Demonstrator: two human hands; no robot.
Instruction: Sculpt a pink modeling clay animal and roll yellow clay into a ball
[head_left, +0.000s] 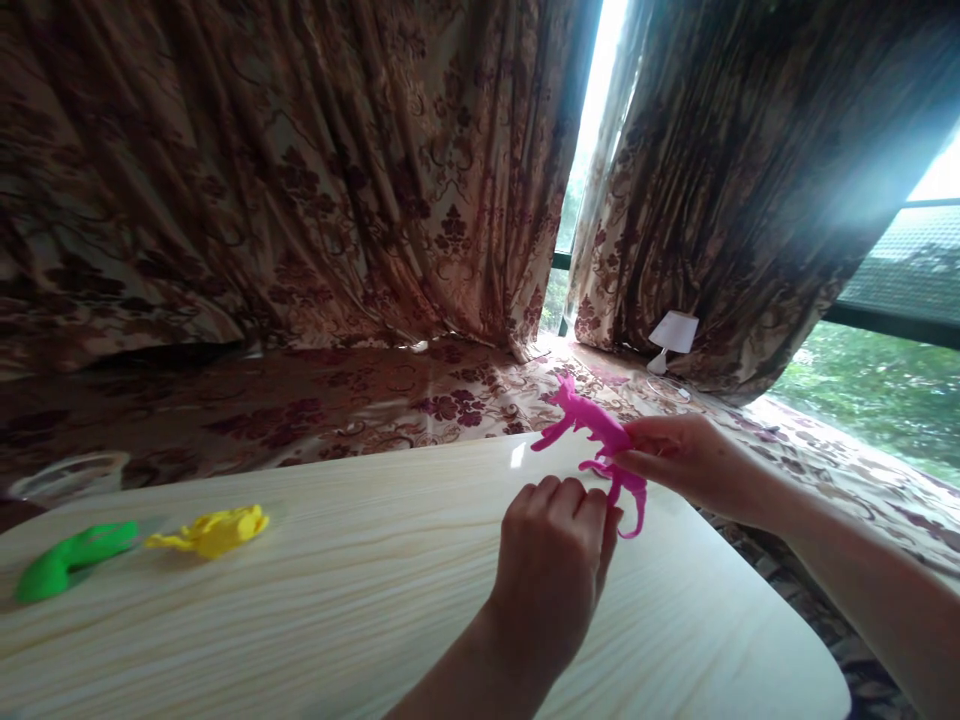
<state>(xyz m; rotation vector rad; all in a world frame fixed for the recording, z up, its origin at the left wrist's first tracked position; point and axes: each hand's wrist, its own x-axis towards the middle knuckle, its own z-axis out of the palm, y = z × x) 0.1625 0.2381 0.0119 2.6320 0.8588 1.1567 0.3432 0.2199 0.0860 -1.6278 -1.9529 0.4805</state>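
Observation:
A pink toy animal (598,422) with a long curled tail is held up over the table, tilted with its head up and to the left. My right hand (686,462) pinches it by the back and hindquarters, thumb and fingers pressed together. In front of its hind legs, my left hand (553,550) is closed, knuckles up, with the fingertips at a hind leg. The fingers of that hand partly hide the leg. Far to the left on the table lie a yellow toy animal (217,531) and a bent green toy (75,562).
The pale wood-grain table (360,600) has a rounded right corner. Behind it is a ledge covered in floral cloth (352,400), bearing a small white lamp (673,333). Patterned curtains (337,180) hang at the back, with windows (885,380) on the right.

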